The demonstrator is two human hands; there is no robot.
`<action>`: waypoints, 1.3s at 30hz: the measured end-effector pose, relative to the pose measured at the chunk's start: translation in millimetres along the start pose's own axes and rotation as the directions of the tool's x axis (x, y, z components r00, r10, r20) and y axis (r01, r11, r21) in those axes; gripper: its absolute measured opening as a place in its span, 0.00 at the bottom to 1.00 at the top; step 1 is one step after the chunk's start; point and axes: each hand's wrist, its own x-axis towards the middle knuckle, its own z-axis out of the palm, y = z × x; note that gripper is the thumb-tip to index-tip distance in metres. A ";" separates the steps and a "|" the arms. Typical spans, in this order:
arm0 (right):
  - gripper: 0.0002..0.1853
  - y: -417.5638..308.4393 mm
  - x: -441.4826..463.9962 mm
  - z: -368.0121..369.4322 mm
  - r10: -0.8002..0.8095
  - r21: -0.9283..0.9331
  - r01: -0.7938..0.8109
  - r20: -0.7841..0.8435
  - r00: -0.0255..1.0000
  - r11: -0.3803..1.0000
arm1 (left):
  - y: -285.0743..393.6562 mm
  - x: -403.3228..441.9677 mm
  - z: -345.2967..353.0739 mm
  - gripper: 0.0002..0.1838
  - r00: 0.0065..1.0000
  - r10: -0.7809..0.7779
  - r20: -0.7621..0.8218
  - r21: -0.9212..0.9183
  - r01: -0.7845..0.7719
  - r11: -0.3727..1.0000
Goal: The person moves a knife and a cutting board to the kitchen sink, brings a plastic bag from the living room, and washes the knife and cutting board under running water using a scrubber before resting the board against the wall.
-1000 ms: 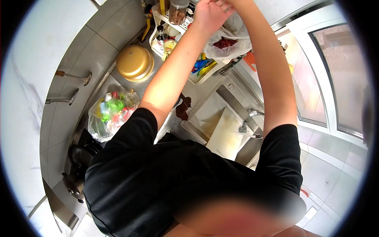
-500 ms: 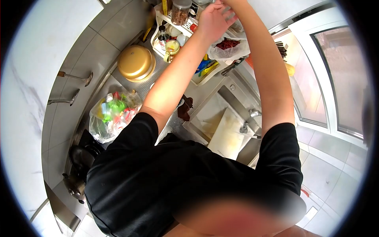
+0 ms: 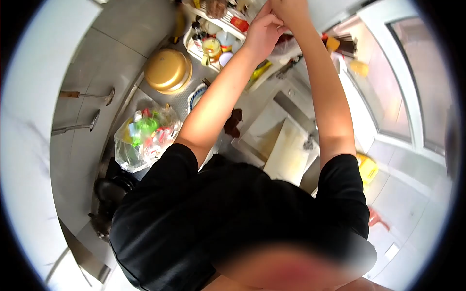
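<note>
Both my arms reach up to the top of the view, over a white storage rack (image 3: 222,24). My left hand (image 3: 264,36) has its fingers bent and drawn together, close against my right hand; what they hold, if anything, is hidden. My right hand (image 3: 292,13) is partly cut off by the top edge, and its fingertips do not show clearly. Beside my left hand on the rack are a red packet (image 3: 239,24), a jar of brown contents (image 3: 216,8) and a glass jug (image 3: 210,48) with something yellow inside. A white bag of dark red dried pieces is mostly hidden behind my hands.
A gold pot (image 3: 166,71) and a clear plastic bag (image 3: 148,138) of colourful packets rest on the counter. A pale board (image 3: 286,153) leans in the sink (image 3: 257,131). Two ladles (image 3: 87,95) hang on the left wall. A white-framed window (image 3: 383,87) stands at right.
My left hand's fingers, spread before, have bent together and come closer to my right hand. The view has shifted slightly, bringing a yellow container on the floor into sight.
</note>
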 end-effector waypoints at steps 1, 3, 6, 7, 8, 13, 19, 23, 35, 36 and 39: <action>0.15 -1.4 -30.4 -10.8 -0.110 0.004 0.112 -0.131 0.985 0.994 | -8.8 -17.1 10.5 0.35 0.999 0.045 0.024 0.077 -0.046 0.996; 0.13 15.3 -102.8 -25.9 -0.380 -0.169 0.343 -0.310 0.872 0.924 | -45.9 -61.8 63.1 0.35 0.969 0.207 -0.134 0.337 -0.152 0.929; 0.17 15.2 -255.5 -14.2 -0.041 -0.081 0.007 -0.427 0.903 0.997 | -119.3 -107.4 7.3 0.20 0.999 -0.039 -0.034 0.353 0.048 0.934; 0.18 11.1 -303.7 -13.4 0.048 -0.060 -0.077 -0.381 0.923 0.995 | -145.7 -119.7 -16.2 0.19 0.988 0.049 0.149 0.592 -0.128 0.796; 0.18 6.3 -349.5 -12.5 0.152 -0.024 -0.169 -0.326 0.933 0.985 | -169.3 -142.4 -29.6 0.19 0.989 -0.001 0.151 0.588 -0.089 0.804; 0.19 11.0 -591.5 -4.3 0.736 0.046 -0.735 0.006 0.677 0.676 | -281.0 -268.6 -90.2 0.19 0.726 -0.556 -0.406 0.731 0.622 0.278; 0.20 95.3 -733.3 -3.2 0.900 -0.209 -0.894 -0.104 0.422 0.395 | -375.4 -350.7 -110.6 0.33 0.563 -0.580 -0.588 0.770 0.608 -0.191; 0.28 202.8 -759.1 6.8 0.835 -0.258 -0.871 -0.268 0.481 0.419 | -424.0 -350.8 -111.7 0.37 0.531 -0.537 -0.655 0.668 0.739 -0.083; 0.18 235.7 -730.0 96.4 0.761 -0.207 -0.778 -0.171 0.626 0.593 | -474.1 -352.1 -128.8 0.25 0.486 -0.448 -0.751 0.488 0.865 0.119; 0.18 220.3 -715.1 104.3 0.762 -0.209 -0.778 -0.167 0.626 0.593 | -475.2 -351.0 -127.8 0.24 0.513 -0.425 -0.745 0.508 0.850 0.136; 0.15 209.1 -695.5 104.3 0.754 -0.033 -0.761 -0.120 0.646 0.647 | -478.4 -343.0 -124.9 0.22 0.458 -0.428 -0.779 0.397 0.889 0.230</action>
